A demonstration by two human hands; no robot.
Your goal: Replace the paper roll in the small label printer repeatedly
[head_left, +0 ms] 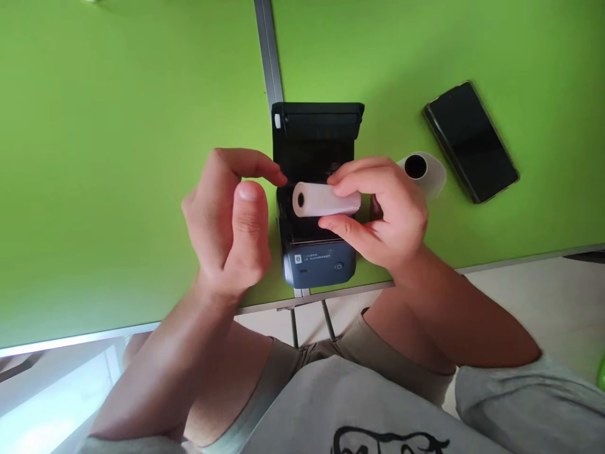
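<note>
A small printer (319,266) with a dark blue front stands near the table's front edge, its black lid (317,123) raised at the back. My right hand (378,211) grips a white paper roll (316,200) between thumb and fingers, over the printer's compartment. The roll lies sideways, and its dark core faces left. My left hand (231,217) is just left of the printer, thumb and fingers apart, with nothing between them. Its index fingertip is close to the compartment's left edge.
Right of my right hand stands a second white roll (432,176) with a dark core. A black phone (471,142) lies farther right on the green table (142,82). A grey metal seam (268,50) runs behind the printer.
</note>
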